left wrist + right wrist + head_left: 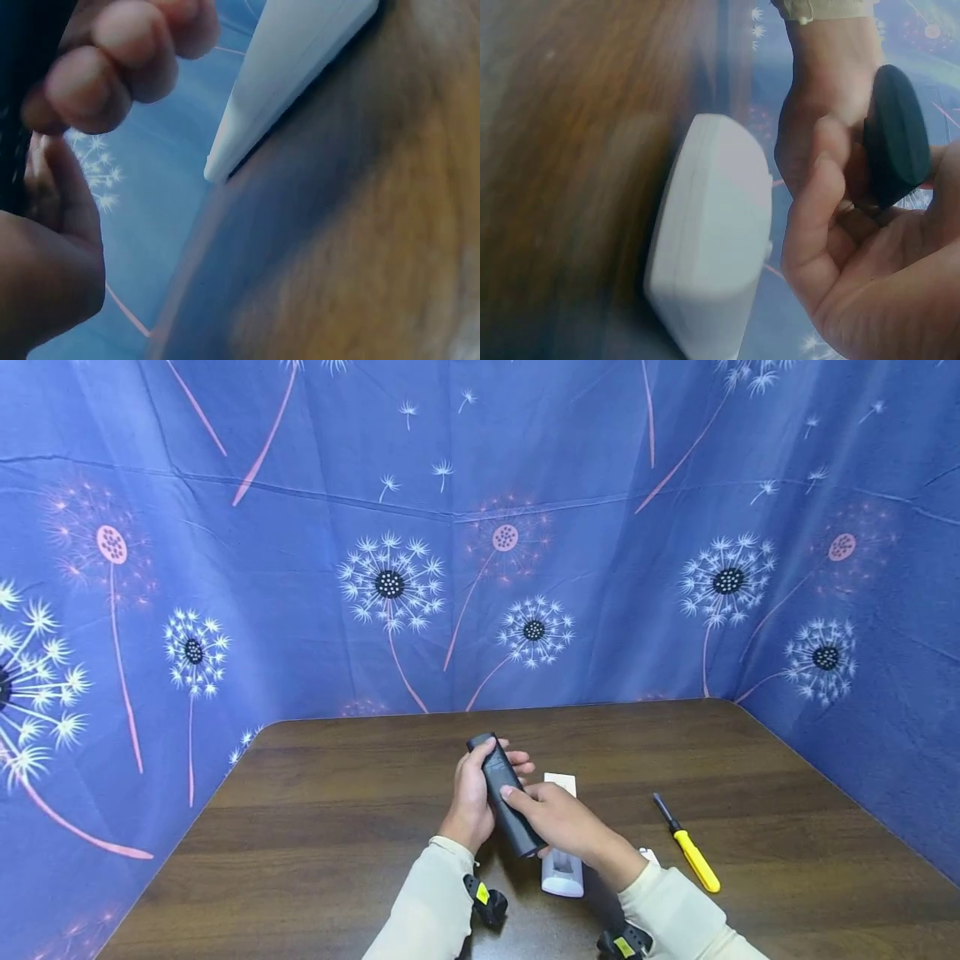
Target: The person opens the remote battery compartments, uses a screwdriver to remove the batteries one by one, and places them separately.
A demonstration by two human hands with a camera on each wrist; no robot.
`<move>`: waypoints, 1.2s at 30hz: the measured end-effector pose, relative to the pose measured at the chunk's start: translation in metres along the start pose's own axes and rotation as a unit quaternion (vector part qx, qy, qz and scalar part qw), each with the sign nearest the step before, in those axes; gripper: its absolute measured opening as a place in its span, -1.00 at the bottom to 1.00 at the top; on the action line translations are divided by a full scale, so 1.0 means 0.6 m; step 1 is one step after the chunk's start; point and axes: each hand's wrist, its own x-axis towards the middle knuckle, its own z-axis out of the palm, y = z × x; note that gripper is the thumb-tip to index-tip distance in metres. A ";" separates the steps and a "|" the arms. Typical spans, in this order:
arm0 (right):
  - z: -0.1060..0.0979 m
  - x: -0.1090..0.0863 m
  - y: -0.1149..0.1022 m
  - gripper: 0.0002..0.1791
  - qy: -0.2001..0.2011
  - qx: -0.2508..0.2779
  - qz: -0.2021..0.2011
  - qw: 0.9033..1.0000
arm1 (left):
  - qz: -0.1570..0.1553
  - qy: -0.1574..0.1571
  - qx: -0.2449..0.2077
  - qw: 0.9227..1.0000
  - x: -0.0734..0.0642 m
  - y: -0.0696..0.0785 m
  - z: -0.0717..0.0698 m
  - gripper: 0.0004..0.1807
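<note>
A long black remote control (pixel 510 802) is held in both hands, tilted above the table. My left hand (pixel 472 793) grips its far part, thumb lying along the top face and fingers round the other side. Nearer its close end, my right hand (pixel 566 818) holds it with the thumb pressed on the top face and fingers beneath. The right wrist view shows the rounded end of the black remote control (pixel 896 139) between thumb and fingers. Below the hands, a white elongated plastic device (pixel 562 881) lies on the table, partly hidden by the right hand.
To the right lies a screwdriver (pixel 697 860) with a yellow handle and dark shaft. A small white item (pixel 648 856) peeks out beside the right wrist. The brown wooden table (pixel 337 802) ends at a blue dandelion-patterned cloth (pixel 300 568) behind and on both sides.
</note>
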 end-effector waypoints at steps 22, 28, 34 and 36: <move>0.041 0.016 -0.010 -0.50 0.044 0.015 -0.015 0.999 | -0.001 0.053 -0.071 0.996 0.002 0.002 -0.008 -0.70; 0.045 0.009 -0.013 -0.55 0.063 0.051 -0.012 0.997 | -0.009 0.039 -0.077 0.996 0.001 0.002 -0.004 -0.69; 0.055 0.005 -0.015 -0.53 0.060 0.085 0.000 0.995 | -0.017 0.030 -0.088 0.996 0.000 0.007 -0.007 -0.70; 0.056 0.004 -0.016 -0.52 0.062 0.090 0.004 0.994 | -0.019 0.029 -0.090 0.995 0.001 0.008 -0.007 -0.70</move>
